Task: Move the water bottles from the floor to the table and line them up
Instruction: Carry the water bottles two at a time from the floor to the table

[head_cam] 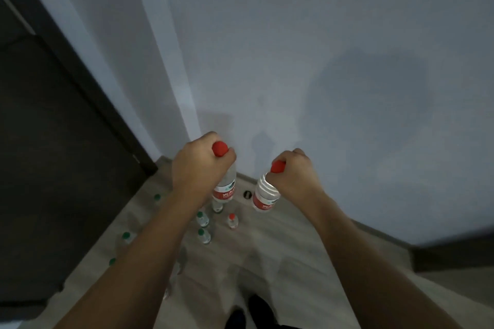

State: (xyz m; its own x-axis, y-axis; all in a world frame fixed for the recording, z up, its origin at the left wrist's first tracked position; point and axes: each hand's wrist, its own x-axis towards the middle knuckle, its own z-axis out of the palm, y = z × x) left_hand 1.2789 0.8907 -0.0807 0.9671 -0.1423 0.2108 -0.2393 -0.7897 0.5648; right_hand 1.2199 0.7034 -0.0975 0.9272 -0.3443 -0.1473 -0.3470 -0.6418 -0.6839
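Note:
My left hand (199, 163) grips the neck of a clear water bottle (224, 187) with a red cap and red label, held up above the floor. My right hand (292, 171) grips the neck of a second red-capped bottle (264, 196), which hangs tilted. Below them several more bottles stand on the floor: a small red-capped one (232, 220) and several green-capped ones (202, 218), (204, 235), (125, 238). No table is in view.
A pale wall (320, 61) rises straight ahead, meeting the light wood floor (267, 248) at a skirting board. A dark door or cabinet (53, 168) fills the left side. My dark shoes (256, 307) show at the bottom edge.

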